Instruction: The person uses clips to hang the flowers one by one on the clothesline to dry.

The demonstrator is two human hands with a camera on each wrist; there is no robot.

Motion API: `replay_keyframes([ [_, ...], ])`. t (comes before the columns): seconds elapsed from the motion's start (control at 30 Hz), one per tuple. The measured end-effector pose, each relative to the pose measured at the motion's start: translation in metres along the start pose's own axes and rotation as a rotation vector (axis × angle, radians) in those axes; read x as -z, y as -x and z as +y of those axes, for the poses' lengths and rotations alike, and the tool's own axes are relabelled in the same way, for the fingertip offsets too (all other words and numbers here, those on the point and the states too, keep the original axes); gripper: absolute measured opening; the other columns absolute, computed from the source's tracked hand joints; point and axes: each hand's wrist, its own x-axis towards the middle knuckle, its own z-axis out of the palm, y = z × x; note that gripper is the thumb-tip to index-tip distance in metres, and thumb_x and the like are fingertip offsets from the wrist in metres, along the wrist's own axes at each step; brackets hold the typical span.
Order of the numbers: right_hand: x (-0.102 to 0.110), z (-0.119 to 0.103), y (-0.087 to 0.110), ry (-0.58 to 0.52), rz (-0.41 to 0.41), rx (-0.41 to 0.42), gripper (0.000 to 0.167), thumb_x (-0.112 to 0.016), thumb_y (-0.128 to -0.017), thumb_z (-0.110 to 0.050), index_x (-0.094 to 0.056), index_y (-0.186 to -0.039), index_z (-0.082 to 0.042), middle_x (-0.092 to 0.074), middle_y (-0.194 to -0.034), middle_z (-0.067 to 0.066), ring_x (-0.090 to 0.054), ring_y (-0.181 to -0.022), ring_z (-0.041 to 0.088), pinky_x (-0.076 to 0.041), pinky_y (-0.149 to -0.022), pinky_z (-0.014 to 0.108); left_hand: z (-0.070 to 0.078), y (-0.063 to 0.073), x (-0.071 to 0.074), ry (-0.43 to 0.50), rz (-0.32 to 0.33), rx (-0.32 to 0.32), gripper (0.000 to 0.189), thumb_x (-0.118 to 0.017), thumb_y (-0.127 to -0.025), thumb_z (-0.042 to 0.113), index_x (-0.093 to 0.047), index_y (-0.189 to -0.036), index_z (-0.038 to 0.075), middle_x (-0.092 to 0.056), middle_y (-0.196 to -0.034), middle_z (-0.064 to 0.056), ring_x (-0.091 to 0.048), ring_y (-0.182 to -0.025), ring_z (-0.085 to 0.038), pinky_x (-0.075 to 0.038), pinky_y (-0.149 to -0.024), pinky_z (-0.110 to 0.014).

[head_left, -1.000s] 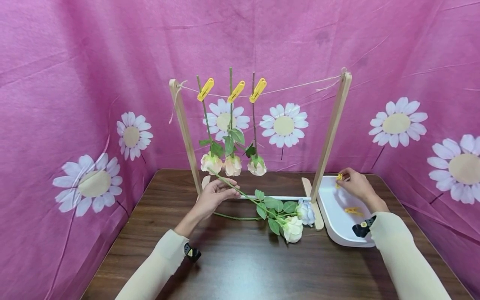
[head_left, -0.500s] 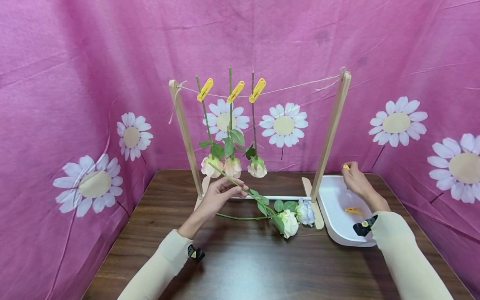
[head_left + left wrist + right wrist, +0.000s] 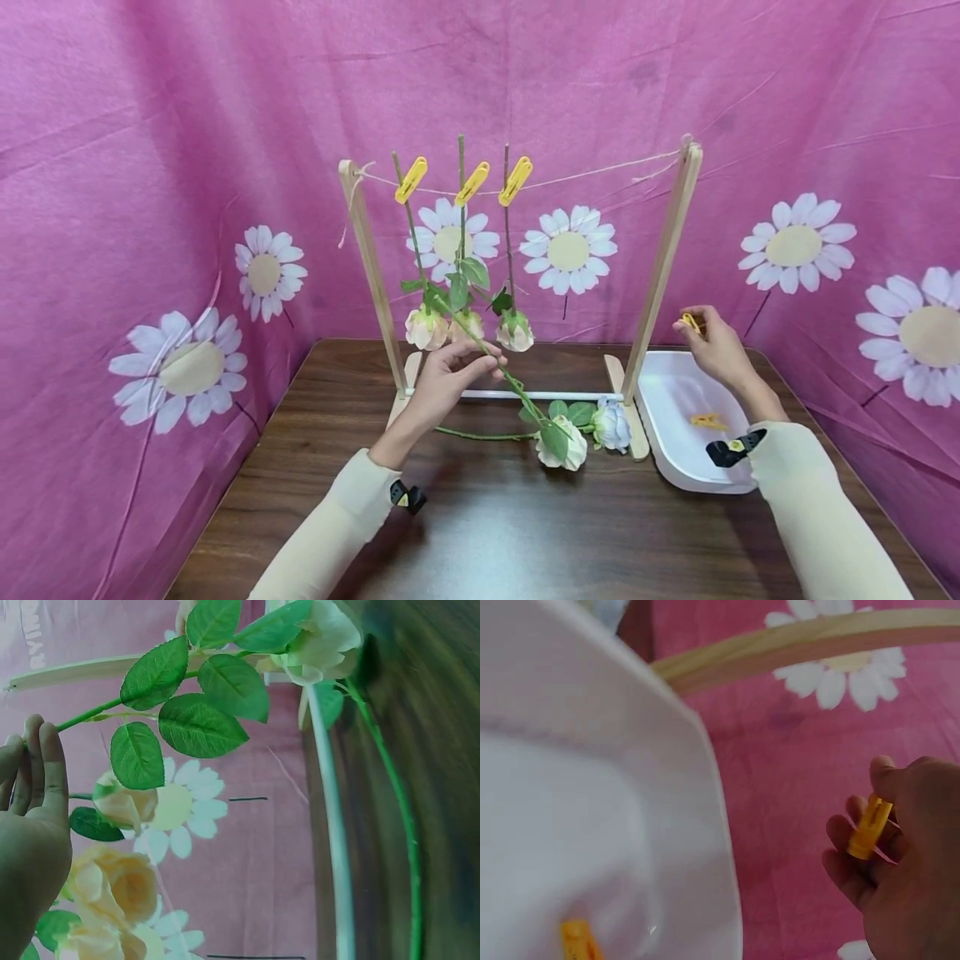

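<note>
My left hand [image 3: 450, 383] pinches the green stem of a white rose [image 3: 562, 443] between thumb and fingers; the bloom hangs low to the right, leaves along the stem. The left wrist view shows the same white rose [image 3: 321, 645] and its stem. My right hand [image 3: 716, 354] holds a yellow clothespin [image 3: 692, 324] above the far end of the white tray [image 3: 660, 450]; the right wrist view shows this clothespin [image 3: 870, 827] between thumb and fingers. Another yellow clothespin [image 3: 707, 422] lies inside the tray. Behind my left hand, peach roses [image 3: 515, 332] hang upside down from the string.
A wooden frame [image 3: 660, 267] carries the string [image 3: 592, 173], with yellow clothespins [image 3: 516, 182] gripping three stems at its left half. A white rod [image 3: 555, 395] joins the frame's feet. A pale blue rose [image 3: 611, 425] lies on the brown table [image 3: 480, 533] beside the right foot.
My left hand has moved right and up, lifting the white rose's stem and drawing its bloom left. The right hand has raised the clothespin out of the tray.
</note>
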Motion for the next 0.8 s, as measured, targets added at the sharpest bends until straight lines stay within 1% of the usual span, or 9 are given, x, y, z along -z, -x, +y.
replay_keyframes([
  [0.07, 0.003, -0.007, 0.000, -0.016, -0.003, -0.007, 0.048, -0.054, -0.113, -0.029, -0.050, -0.142, 0.009, -0.065, -0.123, 0.033, -0.062, -0.101, 0.029, -0.042, -0.069, 0.009, 0.003, -0.003, -0.003, 0.011, -0.003, -0.025, 0.024, -0.068, -0.104, 0.008, -0.070, -0.119, -0.010, -0.080, -0.110, -0.009, -0.077, -0.089, -0.010, -0.064, -0.092, -0.034],
  [0.17, 0.008, -0.019, 0.000, -0.052, 0.020, 0.003, 0.046, -0.058, -0.111, -0.026, -0.053, -0.142, 0.008, -0.068, -0.126, 0.033, -0.064, -0.093, 0.005, -0.043, -0.069, 0.004, 0.007, -0.008, -0.007, 0.004, -0.003, -0.062, 0.022, -0.068, -0.104, 0.008, -0.070, -0.118, -0.009, -0.080, -0.108, -0.009, -0.076, -0.087, -0.009, -0.064, -0.088, -0.035],
  [0.23, 0.011, -0.028, -0.002, -0.081, 0.052, 0.027, 0.043, -0.061, -0.110, -0.022, -0.056, -0.140, 0.008, -0.070, -0.126, 0.033, -0.060, -0.087, -0.011, -0.043, -0.072, 0.002, 0.010, -0.012, -0.009, -0.006, 0.002, -0.084, 0.022, -0.068, -0.104, 0.008, -0.070, -0.119, -0.008, -0.078, -0.106, -0.013, -0.075, -0.086, -0.008, -0.064, -0.084, -0.034],
  [0.3, 0.014, -0.036, -0.003, -0.094, 0.089, 0.051, 0.040, -0.064, -0.108, -0.019, -0.059, -0.138, 0.007, -0.070, -0.124, 0.032, -0.051, -0.087, -0.020, -0.042, -0.077, 0.002, 0.014, -0.016, -0.012, -0.007, 0.000, -0.108, 0.021, -0.068, -0.104, 0.008, -0.069, -0.118, -0.008, -0.077, -0.108, -0.018, -0.074, -0.085, -0.008, -0.065, -0.083, -0.033],
  [0.37, 0.017, -0.045, -0.003, -0.104, 0.119, 0.076, 0.038, -0.068, -0.106, -0.017, -0.061, -0.136, 0.006, -0.068, -0.123, 0.030, -0.048, -0.090, -0.020, -0.040, -0.082, 0.002, 0.017, -0.021, -0.015, 0.007, -0.007, -0.133, 0.021, -0.067, -0.105, 0.006, -0.068, -0.119, -0.009, -0.074, -0.111, -0.025, -0.074, -0.085, -0.008, -0.065, -0.083, -0.032],
  [0.43, 0.019, -0.053, -0.003, -0.110, 0.141, 0.096, 0.037, -0.070, -0.105, -0.015, -0.063, -0.135, 0.005, -0.065, -0.121, 0.026, -0.047, -0.094, -0.016, -0.038, -0.085, 0.004, 0.021, -0.025, -0.019, 0.013, -0.016, -0.161, 0.020, -0.065, -0.105, 0.004, -0.067, -0.119, -0.010, -0.074, -0.112, -0.028, -0.074, -0.084, -0.009, -0.066, -0.084, -0.034],
  [0.6, 0.026, -0.074, -0.002, -0.153, 0.188, 0.141, 0.034, -0.073, -0.101, -0.009, -0.066, -0.132, 0.003, -0.063, -0.117, 0.016, -0.050, -0.097, -0.011, -0.040, -0.088, 0.006, 0.027, -0.035, -0.026, -0.032, -0.014, -0.212, 0.021, -0.064, -0.105, 0.003, -0.069, -0.123, -0.007, -0.078, -0.104, -0.024, -0.073, -0.078, -0.012, -0.067, -0.078, -0.042],
  [0.7, 0.030, -0.086, -0.002, -0.184, 0.233, 0.162, 0.033, -0.076, -0.099, -0.007, -0.068, -0.130, 0.003, -0.063, -0.110, 0.004, -0.054, -0.097, -0.010, -0.043, -0.089, 0.007, 0.031, -0.040, -0.030, -0.045, -0.009, -0.225, 0.023, -0.064, -0.106, 0.005, -0.070, -0.126, -0.004, -0.077, -0.102, -0.025, -0.072, -0.077, -0.014, -0.065, -0.076, -0.041],
  [0.8, 0.034, -0.097, -0.001, -0.224, 0.284, 0.178, 0.033, -0.078, -0.097, -0.004, -0.069, -0.128, 0.003, -0.060, -0.103, -0.009, -0.056, -0.095, -0.009, -0.045, -0.089, 0.006, 0.034, -0.045, -0.033, -0.061, 0.013, -0.222, 0.024, -0.064, -0.107, 0.010, -0.072, -0.127, 0.000, -0.076, -0.103, -0.027, -0.071, -0.076, -0.015, -0.064, -0.075, -0.036],
])
